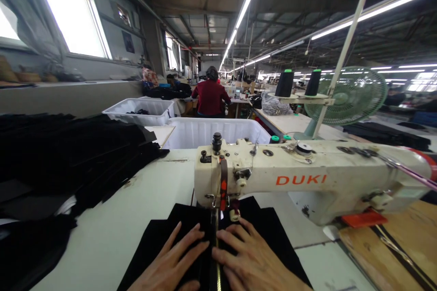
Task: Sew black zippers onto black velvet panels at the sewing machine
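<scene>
While the left hand point(174, 263) rests on black fabric point(276, 232), its fingers spread and grip wide, the right hand point(249, 254) lies just beside, grip also wide and flat, fingertips at a gold-coloured strip point(219, 278); the fabric lies on a pale desk point(160, 182), reaching under the head of a DUKI sewing machine point(259, 163), with dark cloth point(85, 154) heaped at left and a person point(210, 95) in red ahead
</scene>
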### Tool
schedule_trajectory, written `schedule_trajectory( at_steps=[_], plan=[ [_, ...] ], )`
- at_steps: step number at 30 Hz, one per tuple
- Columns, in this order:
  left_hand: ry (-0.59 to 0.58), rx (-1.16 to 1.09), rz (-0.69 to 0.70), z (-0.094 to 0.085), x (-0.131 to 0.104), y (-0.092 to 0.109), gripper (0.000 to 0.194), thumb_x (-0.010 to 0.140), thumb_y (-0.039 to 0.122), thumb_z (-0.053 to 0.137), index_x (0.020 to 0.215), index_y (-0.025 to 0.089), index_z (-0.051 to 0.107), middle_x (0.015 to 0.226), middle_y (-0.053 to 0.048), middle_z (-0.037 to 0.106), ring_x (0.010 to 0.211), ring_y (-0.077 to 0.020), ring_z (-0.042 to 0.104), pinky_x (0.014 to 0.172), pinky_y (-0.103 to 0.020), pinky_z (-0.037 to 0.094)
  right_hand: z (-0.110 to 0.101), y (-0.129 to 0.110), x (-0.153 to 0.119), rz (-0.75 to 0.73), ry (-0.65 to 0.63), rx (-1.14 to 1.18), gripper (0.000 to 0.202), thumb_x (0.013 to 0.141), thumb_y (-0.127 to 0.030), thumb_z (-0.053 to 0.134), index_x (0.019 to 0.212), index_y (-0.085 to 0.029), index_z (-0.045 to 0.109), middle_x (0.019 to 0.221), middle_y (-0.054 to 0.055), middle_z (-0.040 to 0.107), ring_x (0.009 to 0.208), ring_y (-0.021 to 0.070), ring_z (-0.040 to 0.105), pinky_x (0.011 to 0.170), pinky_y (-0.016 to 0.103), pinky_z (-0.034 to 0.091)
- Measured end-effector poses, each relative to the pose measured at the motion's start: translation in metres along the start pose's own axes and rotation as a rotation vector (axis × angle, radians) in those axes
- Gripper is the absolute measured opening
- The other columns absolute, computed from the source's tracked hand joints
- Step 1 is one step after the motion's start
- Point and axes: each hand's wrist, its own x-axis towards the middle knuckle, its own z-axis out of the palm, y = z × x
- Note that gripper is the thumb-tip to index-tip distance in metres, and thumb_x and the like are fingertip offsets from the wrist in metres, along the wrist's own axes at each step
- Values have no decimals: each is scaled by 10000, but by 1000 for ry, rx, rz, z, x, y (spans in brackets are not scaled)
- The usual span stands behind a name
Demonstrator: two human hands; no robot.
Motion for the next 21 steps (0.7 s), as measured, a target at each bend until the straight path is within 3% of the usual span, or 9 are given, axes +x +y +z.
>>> schedule_trajectory(
  at_steps=[4,7,11,16,21],
  plan=[
    [80,116,-8,5,1,7,644,1010,349,469,1563,350,138,1479,1,500,1332,-217,488,1091,-380,422,-3,-3,1,21,1,45,492,1020,-341,431,1498,-366,321,1441,-8,506,1263,204,486,1163,462,268],
    [92,161,24,10,4,12,621,1030,381,430,1566,336,118,1479,-6,498,1351,-211,462,1121,-403,370,-1,-3,0,22,-23,52,482,1023,-359,421,1495,-373,320,1448,-18,502,1277,203,479,1169,470,260],
    [110,213,46,10,4,17,621,1032,371,427,1567,321,117,1477,-19,498,1366,-219,442,1131,-430,346,0,-2,-3,-7,-27,-3,396,1016,-350,441,1411,-327,448,1464,10,495,1316,215,454,1177,478,239],
    [-33,168,24,4,9,21,624,1010,322,462,1560,325,167,1510,-30,451,1378,-267,425,1103,-535,374,-11,-10,-5,-9,-24,-3,343,984,-269,488,1324,-297,525,1466,27,483,1328,205,437,1183,470,230],
    [-219,-1,-107,0,12,22,481,1047,279,368,1519,345,305,1546,0,403,1443,-226,307,1179,-560,216,-6,-37,-17,39,-6,81,253,916,-195,583,1151,-277,628,1388,60,493,1320,229,404,1178,510,199]
  ],
)
